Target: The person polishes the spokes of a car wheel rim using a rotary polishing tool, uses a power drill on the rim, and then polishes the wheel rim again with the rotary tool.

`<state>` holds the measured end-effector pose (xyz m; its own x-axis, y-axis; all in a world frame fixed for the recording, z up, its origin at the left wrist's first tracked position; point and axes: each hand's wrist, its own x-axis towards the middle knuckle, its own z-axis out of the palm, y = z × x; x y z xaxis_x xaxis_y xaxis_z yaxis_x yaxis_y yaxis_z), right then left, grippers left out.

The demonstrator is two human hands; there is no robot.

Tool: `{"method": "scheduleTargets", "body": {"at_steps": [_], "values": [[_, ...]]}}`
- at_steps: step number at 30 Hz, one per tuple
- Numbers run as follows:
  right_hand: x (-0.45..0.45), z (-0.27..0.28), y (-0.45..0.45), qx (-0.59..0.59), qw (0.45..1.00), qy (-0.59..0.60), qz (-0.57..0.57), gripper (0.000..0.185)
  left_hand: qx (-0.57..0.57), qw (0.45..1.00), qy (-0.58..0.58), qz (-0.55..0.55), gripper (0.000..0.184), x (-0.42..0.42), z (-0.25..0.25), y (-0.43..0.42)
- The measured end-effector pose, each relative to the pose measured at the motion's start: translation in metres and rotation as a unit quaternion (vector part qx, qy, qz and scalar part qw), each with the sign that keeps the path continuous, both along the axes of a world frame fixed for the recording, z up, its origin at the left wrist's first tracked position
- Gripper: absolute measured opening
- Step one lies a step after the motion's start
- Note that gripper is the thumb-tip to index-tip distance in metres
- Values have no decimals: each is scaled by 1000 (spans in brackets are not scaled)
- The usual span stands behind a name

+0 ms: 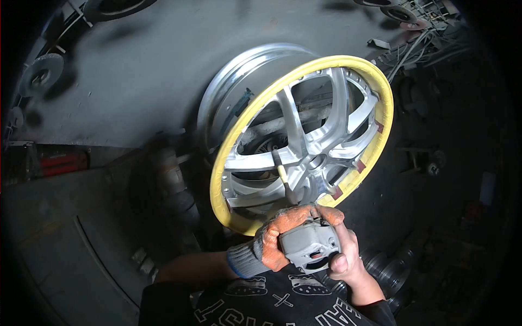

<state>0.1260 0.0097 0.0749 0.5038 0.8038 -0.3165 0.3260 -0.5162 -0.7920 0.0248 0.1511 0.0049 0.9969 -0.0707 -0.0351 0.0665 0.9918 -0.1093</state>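
A grey hand-held power tool [308,242] with vent slots is gripped between both hands in front of my chest. My left hand [277,233], in a grey glove with orange coating and blue cuff, wraps its left side. My right hand [348,258] shows bare skin and closes on the right side, thumb on the body; orange material covers a finger at the top. A narrow black-and-yellow arm [281,169] points away from the tool, over the spokes of a silver alloy wheel [318,146]. Whether it touches the wheel I cannot tell. Yellow tape [385,98] covers the wheel's front rim.
Behind the wheel is a grey wall [152,65]. Round discs [42,75] hang at the upper left, and cables [421,46] bunch at the upper right. A red object [64,163] lies at left. Dark stacked round parts [389,269] stand low at right.
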Motion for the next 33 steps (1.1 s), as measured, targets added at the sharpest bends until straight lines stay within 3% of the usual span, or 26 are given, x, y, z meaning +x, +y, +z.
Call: {"method": "scheduleTargets", "body": {"at_steps": [2,4,5,21,24,26,29,33], "values": [[-5,-1,4,1,1000,1,19,120,-41,995,-65,66,48,-8,6,5],[-8,-2,9,11,999,-6,41,117,-38,998,37,22,36,-21,7,10],[-11,-2,13,20,998,-9,52,116,-91,994,-45,32,50,-24,0,8],[-36,1,36,-28,992,-8,121,108,-45,991,125,-4,47,-67,-6,30],[-38,1,37,-38,991,-8,128,108,-4,995,97,-36,49,-65,9,50],[-38,1,36,-40,990,-17,134,107,-45,997,58,-40,50,-72,-29,26],[-33,6,28,-32,992,-30,117,109,-66,997,17,-39,50,-66,-43,9],[-22,19,15,-37,996,-46,64,119,-71,996,-41,-44,53,-32,-8,18]]}}
